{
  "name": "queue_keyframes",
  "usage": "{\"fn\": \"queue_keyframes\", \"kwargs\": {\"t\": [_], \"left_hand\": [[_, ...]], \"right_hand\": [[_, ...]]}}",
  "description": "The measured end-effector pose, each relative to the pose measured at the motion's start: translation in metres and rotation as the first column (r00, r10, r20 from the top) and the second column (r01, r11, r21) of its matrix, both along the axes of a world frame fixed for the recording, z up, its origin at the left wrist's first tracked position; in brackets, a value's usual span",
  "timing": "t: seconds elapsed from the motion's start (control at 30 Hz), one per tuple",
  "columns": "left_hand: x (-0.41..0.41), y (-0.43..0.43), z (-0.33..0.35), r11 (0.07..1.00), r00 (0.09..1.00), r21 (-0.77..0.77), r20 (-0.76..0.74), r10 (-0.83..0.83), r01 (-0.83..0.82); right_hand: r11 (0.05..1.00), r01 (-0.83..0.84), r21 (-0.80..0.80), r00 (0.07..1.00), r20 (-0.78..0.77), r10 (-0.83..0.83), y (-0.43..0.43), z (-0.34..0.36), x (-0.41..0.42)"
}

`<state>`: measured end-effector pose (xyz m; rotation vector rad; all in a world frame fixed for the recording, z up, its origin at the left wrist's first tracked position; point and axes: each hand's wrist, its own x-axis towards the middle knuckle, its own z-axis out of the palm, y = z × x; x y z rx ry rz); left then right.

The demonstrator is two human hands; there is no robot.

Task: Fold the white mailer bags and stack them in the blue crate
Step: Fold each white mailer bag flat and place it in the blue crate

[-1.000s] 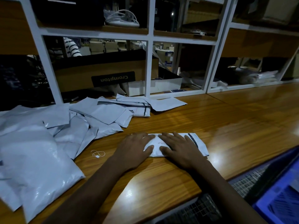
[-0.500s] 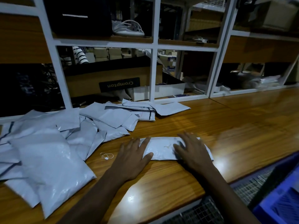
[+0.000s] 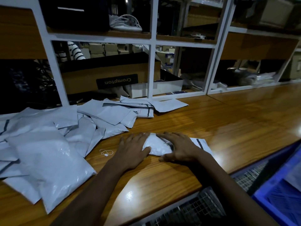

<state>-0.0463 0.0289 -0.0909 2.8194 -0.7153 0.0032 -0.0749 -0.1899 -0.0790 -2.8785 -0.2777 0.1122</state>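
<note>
Fingers spread flat, left hand (image 3: 132, 150) and right hand (image 3: 181, 149) cover half the mailer bag (image 3: 156, 146). Blue crate (image 3: 263, 203) (lower right) is cropped.

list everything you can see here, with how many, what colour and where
folded mailer bag: one, white with a dark stripe, on the table under both hands
loose mailer bags: a pile too overlapped to count, white, left part of the table
crate: one, blue, lower right, below the table edge
table: one, brown wood
shelf frame: one, white, behind the table
cardboard box: one, brown with a black Crompton label, in the shelf
looped string: one, white, on the table left of the left hand
wire mesh: grey, under the table's near edge
left hand: flat, pressing the bag's left end
right hand: fingers spread, pressing the bag
</note>
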Motion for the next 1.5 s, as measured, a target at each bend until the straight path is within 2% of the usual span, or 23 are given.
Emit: {"fn": "queue_keyframes", "kwargs": {"t": [0.27, 0.43, 0.53, 0.73, 0.87, 1.07, 1.27, 1.33, 1.5], "left_hand": [[-0.01, -0.002, 0.005, 0.988, 0.995, -0.143, 0.075, 0.062, -0.051], [-0.011, -0.021, 0.005, 0.968, 0.983, -0.242, 0.146, 0.11, -0.073], [-0.009, -0.047, 0.01, 0.966, 0.974, -0.256, 0.204, 0.094, -0.04], [-0.018, -0.139, 0.013, 0.973, 0.972, -0.195, 0.221, -0.078, 0.122], [-0.027, -0.211, 0.009, 0.954, 0.946, -0.132, 0.222, -0.236, 0.269], [-0.035, -0.302, 0.003, 0.908, 0.896, -0.045, 0.191, -0.401, 0.417], [-0.025, -0.347, -0.002, 0.888, 0.878, -0.051, 0.182, -0.442, 0.458], [-0.022, -0.349, -0.005, 0.889, 0.88, -0.063, 0.192, -0.434, 0.453], [-0.019, -0.35, -0.007, 0.887, 0.879, -0.088, 0.208, -0.428, 0.453]], "right_hand": [[0.997, 0.082, 0.012, 0.987, 0.137, -0.083, 0.006, 0.016, -0.003], [0.928, 0.214, -0.306, 0.912, 0.403, -0.077, -0.004, 0.043, -0.013], [0.871, 0.343, -0.352, 0.876, 0.454, -0.162, -0.026, 0.057, -0.022], [0.797, 0.546, -0.258, 0.777, 0.512, -0.367, -0.106, 0.06, -0.063], [0.712, 0.668, -0.217, 0.681, 0.564, -0.467, -0.17, 0.053, -0.106], [0.574, 0.815, -0.081, 0.483, 0.642, -0.595, -0.256, 0.022, -0.167], [0.389, 0.913, 0.127, 0.228, 0.631, -0.741, -0.324, -0.031, -0.219], [0.354, 0.933, 0.058, 0.256, 0.585, -0.77, -0.341, -0.053, -0.234], [0.438, 0.862, -0.255, 0.506, 0.461, -0.729, -0.368, -0.094, -0.25]]}}
